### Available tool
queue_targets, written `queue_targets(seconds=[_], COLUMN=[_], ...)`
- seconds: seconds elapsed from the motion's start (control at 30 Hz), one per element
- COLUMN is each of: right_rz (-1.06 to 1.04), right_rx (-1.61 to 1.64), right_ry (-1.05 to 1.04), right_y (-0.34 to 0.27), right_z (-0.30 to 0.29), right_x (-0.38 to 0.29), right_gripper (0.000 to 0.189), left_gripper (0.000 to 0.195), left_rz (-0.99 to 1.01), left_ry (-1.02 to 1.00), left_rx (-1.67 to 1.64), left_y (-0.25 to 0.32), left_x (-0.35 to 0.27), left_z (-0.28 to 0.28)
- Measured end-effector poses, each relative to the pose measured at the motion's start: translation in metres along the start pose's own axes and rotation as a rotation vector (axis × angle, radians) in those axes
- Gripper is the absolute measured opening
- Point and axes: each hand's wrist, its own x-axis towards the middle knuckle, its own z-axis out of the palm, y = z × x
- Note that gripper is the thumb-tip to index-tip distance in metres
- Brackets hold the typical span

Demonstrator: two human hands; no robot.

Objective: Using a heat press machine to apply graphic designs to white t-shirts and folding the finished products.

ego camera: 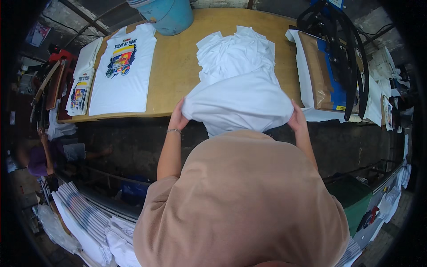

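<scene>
A white shirt is stretched between my two hands at the table's front edge, its lower part hanging over the edge near my body. My left hand grips its left side, and my right hand grips its right side; the fingertips are partly hidden by the cloth. Under and beyond it lies a rumpled pile of white shirts on the wooden table. To the left, a white sleeveless shirt with a colourful print lies flat.
Folded printed shirts lie at the table's left end. A blue bucket stands at the back. On the right is a black-armed printing press over a taped board. A person in purple is far left. White shirt stacks lie behind me.
</scene>
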Motion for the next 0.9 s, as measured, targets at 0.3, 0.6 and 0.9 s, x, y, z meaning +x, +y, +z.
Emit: queue_targets(seconds=[0.3,0.6,0.9], right_rz=[0.416,0.046,-0.617], right_rx=[-0.082,-0.347,-0.813], right_ry=[-0.003,-0.111,-0.284], right_y=[0.028,-0.065,-0.148], right_z=[-0.028,0.058,0.135], right_x=[-0.028,0.007,-0.095], right_gripper=[0.037,0.024,0.048], left_gripper=[0.044,0.041,0.022], left_rz=[-0.231,0.119,0.762], left_ry=[0.169,-0.048,0.011], left_rx=[0.010,0.284,0.807], left_y=[-0.012,0.112,0.191], left_x=[-0.037,-0.029,-0.104], left_z=[-0.068,0.008,0.060])
